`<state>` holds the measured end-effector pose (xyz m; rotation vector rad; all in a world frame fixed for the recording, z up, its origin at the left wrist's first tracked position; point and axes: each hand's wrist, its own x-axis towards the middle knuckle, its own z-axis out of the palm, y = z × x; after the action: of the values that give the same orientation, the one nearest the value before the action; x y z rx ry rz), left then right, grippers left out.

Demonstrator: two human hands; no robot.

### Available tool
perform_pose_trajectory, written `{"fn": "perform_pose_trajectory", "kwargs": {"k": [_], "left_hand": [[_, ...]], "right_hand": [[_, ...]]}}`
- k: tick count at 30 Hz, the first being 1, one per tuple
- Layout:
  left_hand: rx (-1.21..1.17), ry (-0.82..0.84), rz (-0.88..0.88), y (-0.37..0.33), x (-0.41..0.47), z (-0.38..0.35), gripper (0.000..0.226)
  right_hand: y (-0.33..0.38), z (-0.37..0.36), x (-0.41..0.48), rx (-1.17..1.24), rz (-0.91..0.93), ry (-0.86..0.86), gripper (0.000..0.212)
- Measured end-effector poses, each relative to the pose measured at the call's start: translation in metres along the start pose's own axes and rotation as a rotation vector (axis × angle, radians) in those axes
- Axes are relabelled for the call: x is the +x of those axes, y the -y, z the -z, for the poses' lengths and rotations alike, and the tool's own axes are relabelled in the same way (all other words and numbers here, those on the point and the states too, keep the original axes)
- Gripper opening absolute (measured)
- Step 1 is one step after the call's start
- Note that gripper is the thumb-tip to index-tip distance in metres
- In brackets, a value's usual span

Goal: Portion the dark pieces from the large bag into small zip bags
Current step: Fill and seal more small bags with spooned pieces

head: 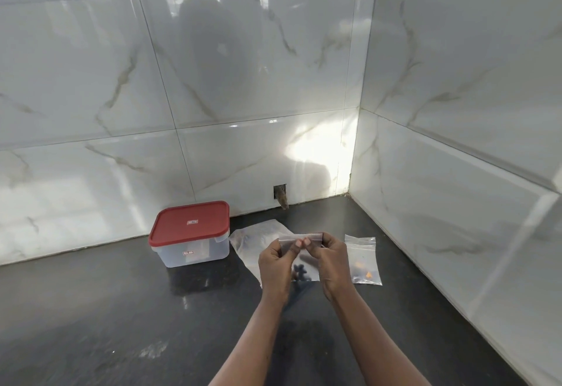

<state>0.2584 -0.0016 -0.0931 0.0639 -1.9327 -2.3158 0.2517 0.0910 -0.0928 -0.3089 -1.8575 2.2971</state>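
Small zip bag (307,259) | top edge pinched by left hand (275,262) and right hand (333,256) | dark pieces (299,272) seemingly inside | box (191,235) well apart

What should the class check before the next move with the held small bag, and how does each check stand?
1. Left hand and right hand both pinch the small zip bag at its top edge: ok.
2. Dark pieces sit low inside it: ok.
3. Zip pressed shut along its length: cannot tell.
4. Large bag lies on the counter behind the hands: ok.
5. Second zip bag lies apart, to the right: ok.
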Motion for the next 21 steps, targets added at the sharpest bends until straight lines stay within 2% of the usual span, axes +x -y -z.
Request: {"fn": "perform_pose_trajectory", "kwargs": {"k": [2, 7, 13, 21], "left_hand": [[0.018, 0.023, 0.008, 0.005, 0.001, -0.002, 0.012], [0.069, 0.069, 0.001, 0.013, 0.0, -0.018, 0.011], [0.051, 0.06, 0.067, 0.027, 0.01, -0.042, 0.01], [0.212, 0.044, 0.241, 0.051, 0.016, -0.079, 0.006]], "right_hand": [[-0.001, 0.006, 0.0, 0.022, -0.044, 0.012, 0.009], [-0.001, 0.023, 0.007, -0.042, -0.059, -0.099, 0.022], [0.003, 0.056, 0.015, -0.1, -0.068, -0.127, 0.021], [-0.019, 0.108, 0.031, -0.351, -0.152, -0.299, 0.022]]}}
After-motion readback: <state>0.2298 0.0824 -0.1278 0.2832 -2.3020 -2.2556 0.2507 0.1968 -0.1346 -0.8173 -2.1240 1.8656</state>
